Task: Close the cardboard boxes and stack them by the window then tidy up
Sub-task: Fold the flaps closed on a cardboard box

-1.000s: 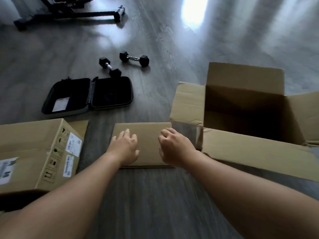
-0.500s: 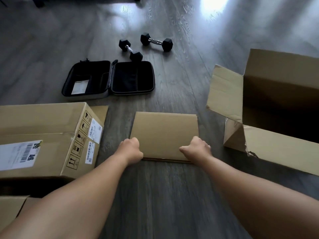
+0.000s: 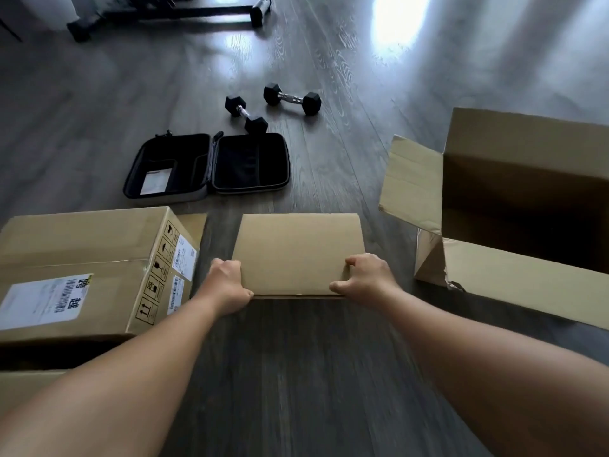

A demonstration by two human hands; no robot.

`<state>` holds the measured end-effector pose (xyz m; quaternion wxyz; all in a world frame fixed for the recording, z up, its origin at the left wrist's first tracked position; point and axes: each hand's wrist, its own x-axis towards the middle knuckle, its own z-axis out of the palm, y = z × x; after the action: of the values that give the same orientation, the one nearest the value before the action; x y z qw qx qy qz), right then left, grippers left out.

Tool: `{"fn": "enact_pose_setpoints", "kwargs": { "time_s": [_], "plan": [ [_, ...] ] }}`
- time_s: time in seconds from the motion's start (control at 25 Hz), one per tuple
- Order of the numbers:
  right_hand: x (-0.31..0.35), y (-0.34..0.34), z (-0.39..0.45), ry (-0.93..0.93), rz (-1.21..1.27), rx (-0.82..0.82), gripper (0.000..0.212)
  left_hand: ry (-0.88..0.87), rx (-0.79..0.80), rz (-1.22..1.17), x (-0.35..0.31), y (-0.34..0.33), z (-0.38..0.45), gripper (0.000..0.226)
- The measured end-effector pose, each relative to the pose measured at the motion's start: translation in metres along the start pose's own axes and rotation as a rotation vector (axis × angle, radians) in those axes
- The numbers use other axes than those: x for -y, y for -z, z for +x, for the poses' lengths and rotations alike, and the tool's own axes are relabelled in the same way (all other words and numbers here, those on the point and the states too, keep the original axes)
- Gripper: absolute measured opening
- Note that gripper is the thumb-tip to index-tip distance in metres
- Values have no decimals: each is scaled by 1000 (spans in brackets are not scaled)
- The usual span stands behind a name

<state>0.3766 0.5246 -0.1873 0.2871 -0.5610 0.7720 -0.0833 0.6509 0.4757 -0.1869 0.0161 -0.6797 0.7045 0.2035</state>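
Both forearms reached in from the bottom edge, over the dark wood floor (image 3: 296,374). Left hand (image 3: 227,288) gripped the near-left corner of the flat box (image 3: 298,253), fingers curled under its edge. Right hand (image 3: 364,278) gripped the near-right corner, thumb along the near edge, fingers curled onto the top. Half a second earlier both fists sat at the same near edge in much the same hold; a second before, both hands lay loosely on top of the box. Flat box lay on the floor, centre, closed, between the two bigger boxes; can't tell if its near edge was lifted. Left box (image 3: 89,268) sat just beside the left hand, on its side with white shipping labels and handling marks showing, dark opening facing the camera, one flap (image 3: 194,225) sticking out behind it. Right box (image 3: 527,209) stood apart from the flat box, open, all flaps up or out, inside dark; a second earlier its left flap was next to the right hand, so the gap was wider here. Beyond the flat box an open black case (image 3: 207,166) lay flat, a white slip in its left half. Just past the case, touching or nearly, one dumbbell (image 3: 245,113); a second dumbbell (image 3: 291,98) lay near it to the right. Farthest back, top left, a black frame base (image 3: 171,13) of some equipment, which was out of view half a second before; bright glare on the floor, top right.
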Motion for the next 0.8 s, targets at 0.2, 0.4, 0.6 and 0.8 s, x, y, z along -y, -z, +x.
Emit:
{"fn": "enact_pose_setpoints", "kwargs": {
  "time_s": [0.2, 0.4, 0.6, 0.8],
  "plan": [
    [33, 37, -13, 183, -78, -89, 57, -5, -157, -87, 7, 57, -20, 66],
    [53, 88, -32, 324, -5, -267, 61, -85, -330, -153, -3, 108, -49, 80],
    [36, 134, -52, 345, 3, -381, 45, -194, -448, -194, -47, 138, -55, 75],
    [-33, 183, -75, 231, 52, -474, 53, -359, -458, -190, -136, 124, -48, 61]
  ]
}}
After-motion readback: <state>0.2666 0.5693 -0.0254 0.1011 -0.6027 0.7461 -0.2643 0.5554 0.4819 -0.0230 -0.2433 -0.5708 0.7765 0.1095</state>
